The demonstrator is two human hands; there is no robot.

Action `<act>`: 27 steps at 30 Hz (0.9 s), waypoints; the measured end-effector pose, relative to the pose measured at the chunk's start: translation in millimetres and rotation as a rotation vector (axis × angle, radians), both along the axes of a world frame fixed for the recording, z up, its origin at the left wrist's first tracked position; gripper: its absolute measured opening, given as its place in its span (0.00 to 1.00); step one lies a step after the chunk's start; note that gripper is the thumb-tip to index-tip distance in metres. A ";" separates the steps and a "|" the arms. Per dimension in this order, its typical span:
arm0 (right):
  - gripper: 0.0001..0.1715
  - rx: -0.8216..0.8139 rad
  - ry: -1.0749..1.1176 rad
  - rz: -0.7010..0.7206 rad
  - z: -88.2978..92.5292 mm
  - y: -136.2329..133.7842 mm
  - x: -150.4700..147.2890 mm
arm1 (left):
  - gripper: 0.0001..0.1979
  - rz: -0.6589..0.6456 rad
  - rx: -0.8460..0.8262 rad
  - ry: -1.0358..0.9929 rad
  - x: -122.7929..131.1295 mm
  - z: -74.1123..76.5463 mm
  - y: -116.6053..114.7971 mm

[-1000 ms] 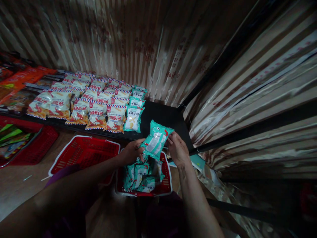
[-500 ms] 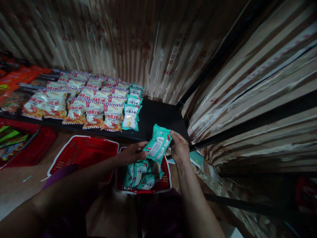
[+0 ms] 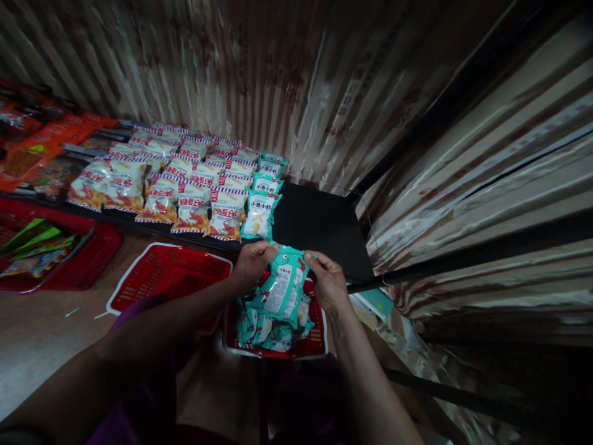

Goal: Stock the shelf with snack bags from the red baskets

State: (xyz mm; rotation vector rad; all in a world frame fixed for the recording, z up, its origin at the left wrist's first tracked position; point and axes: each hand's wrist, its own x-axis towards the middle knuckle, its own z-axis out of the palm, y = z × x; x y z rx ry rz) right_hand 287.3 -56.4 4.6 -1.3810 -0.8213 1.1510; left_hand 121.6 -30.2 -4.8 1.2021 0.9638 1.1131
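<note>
Between my two hands hangs a teal snack bag [image 3: 281,284], its printed back side toward me. My left hand [image 3: 252,267] pinches its upper left corner, and my right hand [image 3: 327,278] pinches the upper right corner. Below it a red basket [image 3: 320,330] holds several more teal snack bags [image 3: 264,327], partly covered by the held one. On the black shelf [image 3: 315,219], just beyond my hands, a row of upright teal snack bags [image 3: 259,213] runs back to the curtain. Left of that row stand several rows of white and orange snack bags [image 3: 227,213].
Another red basket [image 3: 167,272] sits on the floor left of the filled one. Farther left, a red basket [image 3: 95,256] contains green and colourful packets [image 3: 34,241]. Orange packages [image 3: 50,148] lie at the shelf's left. Black metal bars [image 3: 463,244] and a striped curtain [image 3: 296,80] border the right and back.
My left hand has moved up from the bag's lower left to its top left corner. The bag now hangs more upright and lower, over the basket. The view has shifted slightly.
</note>
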 end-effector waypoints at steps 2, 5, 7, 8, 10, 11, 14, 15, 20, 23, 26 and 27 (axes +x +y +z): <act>0.20 0.078 -0.093 -0.046 1.4 -1.5 -3.0 | 0.21 0.020 0.039 0.022 -1.4 2.6 0.7; 0.21 0.313 -0.440 -0.081 8.2 -8.9 -6.5 | 0.21 0.085 0.034 0.038 -3.2 3.2 3.3; 0.20 0.479 -0.750 -0.020 13.2 -16.1 -8.2 | 0.21 0.127 0.013 0.050 -3.8 1.8 5.6; 0.20 0.544 -0.883 0.035 14.8 -19.8 -9.1 | 0.21 0.137 0.006 0.055 -3.9 0.8 6.5; 0.22 0.628 -1.068 0.148 15.1 -26.1 -11.9 | 0.20 0.144 0.007 0.066 -3.6 -1.1 7.7; 0.24 0.650 -1.126 0.194 13.8 -28.5 -13.8 | 0.20 0.145 0.010 0.066 -3.4 -1.8 7.9; 0.32 0.689 -1.237 0.259 7.0 -32.5 -21.2 | 0.20 0.165 0.015 0.058 -2.5 -1.6 7.6; 0.34 0.694 -1.261 0.266 4.8 -33.0 -23.8 | 0.19 0.179 0.016 0.060 -2.4 -0.7 7.4; 0.45 0.660 -1.324 0.280 1.3 -34.3 -34.1 | 0.19 0.242 0.019 0.085 -2.8 7.4 5.8; 0.48 0.642 -1.351 0.289 2.6 -34.5 -37.1 | 0.19 0.259 0.011 0.057 -3.8 10.8 5.8; 0.52 0.627 -1.352 0.300 2.9 -34.7 -39.4 | 0.19 0.260 -0.007 0.038 -4.2 11.2 7.1; 0.53 0.618 -1.346 0.301 2.7 -35.0 -40.3 | 0.18 0.255 -0.015 0.027 -4.0 11.0 7.6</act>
